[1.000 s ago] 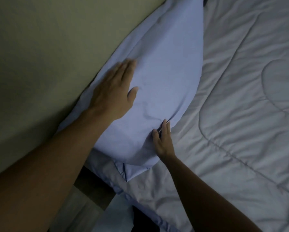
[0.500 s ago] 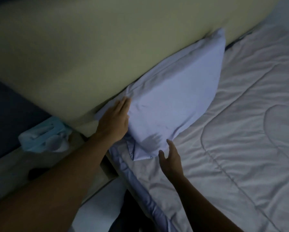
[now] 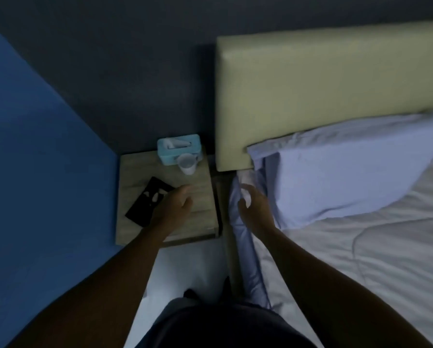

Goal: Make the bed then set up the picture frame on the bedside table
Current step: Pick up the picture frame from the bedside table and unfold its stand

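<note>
Over the bedside table [image 3: 200, 197], left hand [image 3: 174, 205] hovers open above the picture frame [image 3: 147, 202]; right hand's [image 3: 254, 209] fingers unclear.

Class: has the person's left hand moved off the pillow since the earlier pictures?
Yes. The left hand has left the pillow and now reaches over the bedside table, left of the headboard.

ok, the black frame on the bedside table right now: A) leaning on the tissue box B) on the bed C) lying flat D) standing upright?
C: the frame lies flat on the table, the left hand partly over its near edge, well clear of the tissue box.
</note>
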Demonstrator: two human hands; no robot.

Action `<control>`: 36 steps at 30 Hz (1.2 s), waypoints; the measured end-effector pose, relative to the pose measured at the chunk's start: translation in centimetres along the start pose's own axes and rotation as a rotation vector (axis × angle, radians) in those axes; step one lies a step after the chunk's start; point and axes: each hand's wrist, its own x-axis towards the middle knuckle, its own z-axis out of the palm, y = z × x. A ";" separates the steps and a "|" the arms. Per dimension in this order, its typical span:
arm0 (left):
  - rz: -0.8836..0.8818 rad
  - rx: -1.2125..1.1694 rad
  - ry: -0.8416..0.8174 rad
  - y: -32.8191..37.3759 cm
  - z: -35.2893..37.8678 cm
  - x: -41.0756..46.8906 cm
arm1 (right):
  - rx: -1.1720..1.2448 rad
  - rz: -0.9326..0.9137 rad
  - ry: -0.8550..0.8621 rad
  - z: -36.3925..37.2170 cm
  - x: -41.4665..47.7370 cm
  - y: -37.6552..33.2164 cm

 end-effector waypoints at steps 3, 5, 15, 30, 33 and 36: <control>-0.048 -0.095 0.069 -3.4 -2.6 -2.3 | 0.000 -0.042 -0.101 2.1 -0.4 -2.5; -0.080 -0.174 0.100 -5.1 -4.0 -3.5 | -0.021 -0.064 -0.171 3.7 -0.6 -4.2; -0.273 -0.361 0.207 -12.2 -6.0 -7.4 | -0.266 -0.367 -0.406 12.8 -1.0 -8.5; -0.576 -0.547 0.418 -22.3 1.2 0.9 | -0.587 -0.444 -0.818 27.2 10.8 -2.4; -0.628 -0.560 0.432 -25.3 3.8 3.2 | -0.606 -0.448 -0.790 30.9 13.1 -0.2; -0.704 -0.569 0.487 -28.2 7.0 5.2 | -0.568 -0.446 -0.701 34.4 15.2 1.9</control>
